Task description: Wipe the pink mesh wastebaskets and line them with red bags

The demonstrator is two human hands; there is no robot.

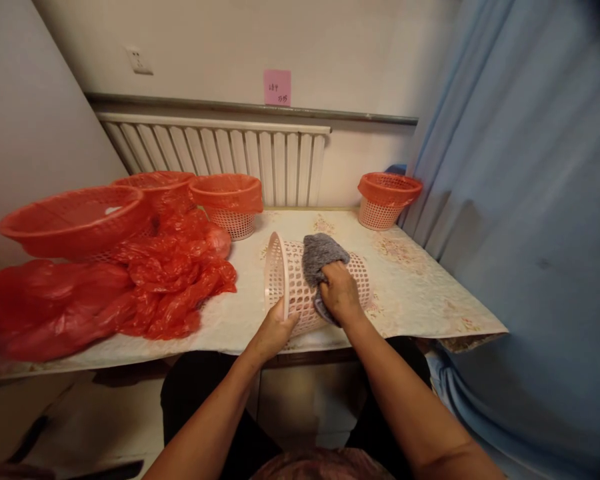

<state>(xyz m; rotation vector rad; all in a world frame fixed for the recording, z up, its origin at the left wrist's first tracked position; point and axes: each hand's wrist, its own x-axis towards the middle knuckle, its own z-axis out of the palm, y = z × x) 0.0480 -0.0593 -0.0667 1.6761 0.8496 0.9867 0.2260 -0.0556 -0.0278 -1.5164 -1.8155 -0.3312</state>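
A pale pink perforated plastic basket (296,270) lies on its side on the table in front of me, its wide mouth facing left. My left hand (275,328) grips its rim at the near side, thumb on the outer wall. A grey cloth (323,252) is bunched in my right hand (341,292), which presses it on the basket's outer wall. The fingers of my right hand are curled into the cloth and partly hidden by it.
Baskets lined with red plastic bags (225,193) stand at the back left, beside a heap of crumpled red bags (170,287). Another lined basket (383,200) is at the back right. A blue curtain (530,200) hangs right of the table (410,293); a radiator (230,157) stands behind.
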